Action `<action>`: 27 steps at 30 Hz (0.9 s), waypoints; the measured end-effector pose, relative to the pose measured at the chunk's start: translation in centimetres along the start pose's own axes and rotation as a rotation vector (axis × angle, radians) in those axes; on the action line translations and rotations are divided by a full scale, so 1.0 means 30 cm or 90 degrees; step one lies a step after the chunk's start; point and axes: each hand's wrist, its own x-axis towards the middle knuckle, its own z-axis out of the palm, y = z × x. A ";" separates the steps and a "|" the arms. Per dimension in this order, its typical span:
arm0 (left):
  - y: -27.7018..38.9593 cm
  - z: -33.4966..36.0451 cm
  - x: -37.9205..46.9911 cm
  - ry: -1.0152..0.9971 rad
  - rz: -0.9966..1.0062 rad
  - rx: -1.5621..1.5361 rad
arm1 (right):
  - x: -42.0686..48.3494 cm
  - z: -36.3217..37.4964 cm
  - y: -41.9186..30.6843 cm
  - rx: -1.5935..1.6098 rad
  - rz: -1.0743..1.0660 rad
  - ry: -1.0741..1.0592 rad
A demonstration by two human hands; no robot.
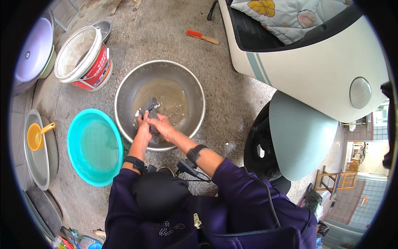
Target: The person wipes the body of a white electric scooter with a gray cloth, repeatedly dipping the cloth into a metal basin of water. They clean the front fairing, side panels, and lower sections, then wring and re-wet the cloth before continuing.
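A wide metal basin (196,77) stands on the floor before me, with murky brownish water (164,90) in its bottom. Over its near part, a wet dark grey cloth (151,107) is bunched between my hands. My left hand (144,126) grips the cloth from the left. From the right, my right hand (162,125) holds it too, its thumb close to the left hand's fingers. The cloth's upper end sticks out beyond the fingers, and its lower part shows below them. Whether the cloth touches the water I cannot tell.
Left of the basin sits a turquoise plastic tub (71,149) with clear water. Behind it stand a white-and-red bucket (96,70) and a metal basin holding a yellow dipper (34,137). A red-bristled brush (202,36) lies on the floor. A white scooter (298,68) stands at right.
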 end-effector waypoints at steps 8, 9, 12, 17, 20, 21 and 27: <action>0.066 0.086 -0.068 -0.146 0.204 -0.005 | 0.074 -0.225 -0.116 -0.674 -0.129 0.300; 0.084 0.095 -0.089 -0.167 0.280 0.043 | 0.097 -0.262 -0.107 -0.729 -0.124 0.369; 0.140 0.096 -0.158 0.021 0.308 0.679 | 0.137 -0.294 -0.058 -0.754 -0.036 0.411; 0.149 0.097 -0.244 0.144 0.469 1.054 | 0.082 -0.171 -0.110 -0.302 0.044 0.086; 0.121 0.086 -0.244 0.085 0.537 0.927 | -0.002 -0.112 -0.248 -0.042 -0.002 -0.062; 0.118 0.081 -0.231 0.055 0.549 0.874 | -0.035 -0.107 -0.294 0.035 -0.075 -0.156; 0.155 0.076 -0.169 -0.059 0.648 0.288 | -0.120 -0.197 -0.405 -0.355 -0.138 0.086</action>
